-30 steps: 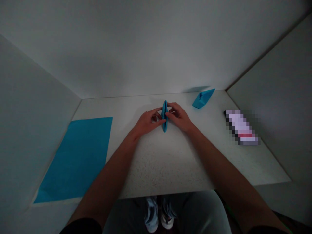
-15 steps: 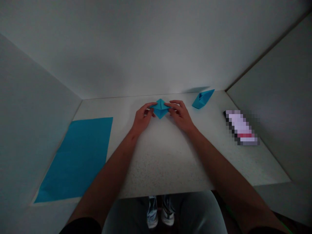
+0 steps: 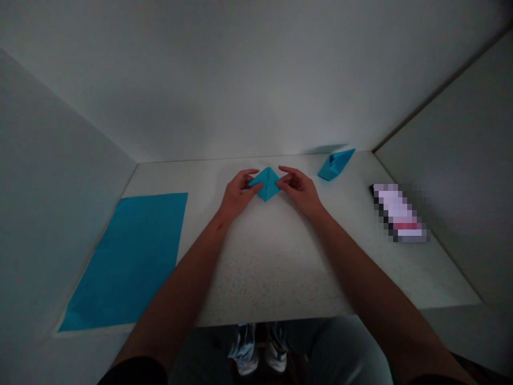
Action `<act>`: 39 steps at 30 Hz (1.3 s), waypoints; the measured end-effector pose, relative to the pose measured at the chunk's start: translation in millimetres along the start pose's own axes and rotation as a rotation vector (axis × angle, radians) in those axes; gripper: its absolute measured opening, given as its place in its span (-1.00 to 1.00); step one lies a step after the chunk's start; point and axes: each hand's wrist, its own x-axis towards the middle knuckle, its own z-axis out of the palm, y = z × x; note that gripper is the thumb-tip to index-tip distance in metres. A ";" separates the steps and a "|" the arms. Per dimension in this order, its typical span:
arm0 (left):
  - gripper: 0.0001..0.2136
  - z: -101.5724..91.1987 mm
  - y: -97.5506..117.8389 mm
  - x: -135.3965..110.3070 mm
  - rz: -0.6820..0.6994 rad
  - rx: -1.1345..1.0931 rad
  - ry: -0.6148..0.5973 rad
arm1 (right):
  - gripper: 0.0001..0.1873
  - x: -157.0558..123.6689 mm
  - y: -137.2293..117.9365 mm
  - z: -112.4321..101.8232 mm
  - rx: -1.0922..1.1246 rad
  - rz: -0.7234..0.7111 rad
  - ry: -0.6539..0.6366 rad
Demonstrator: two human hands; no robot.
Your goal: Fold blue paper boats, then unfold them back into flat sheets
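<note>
Head view: folded blue paper (image 3: 269, 181) between both hands (image 3: 239, 193) (image 3: 300, 191), in each one's pinch.

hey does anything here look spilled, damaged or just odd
The held paper looks untorn; nothing looks spilled. The phone on the right looks odd, showing only as coarse blocks. Dark specks dot the table toward its front edge; whether dirt or pattern, I can't tell.
</note>
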 end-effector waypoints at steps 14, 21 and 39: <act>-0.54 -4.4 -5.8 7.6 0.002 -0.088 0.159 | -0.52 6.6 1.8 -6.7 0.053 0.011 0.161; -0.45 -1.8 -13.7 11.3 -0.015 -0.248 0.161 | -0.38 5.9 4.0 -1.9 0.167 0.086 0.109; -0.44 -5.8 -13.8 10.9 -0.097 -0.287 0.309 | -0.40 -3.9 -14.2 2.4 -0.038 -0.002 -0.002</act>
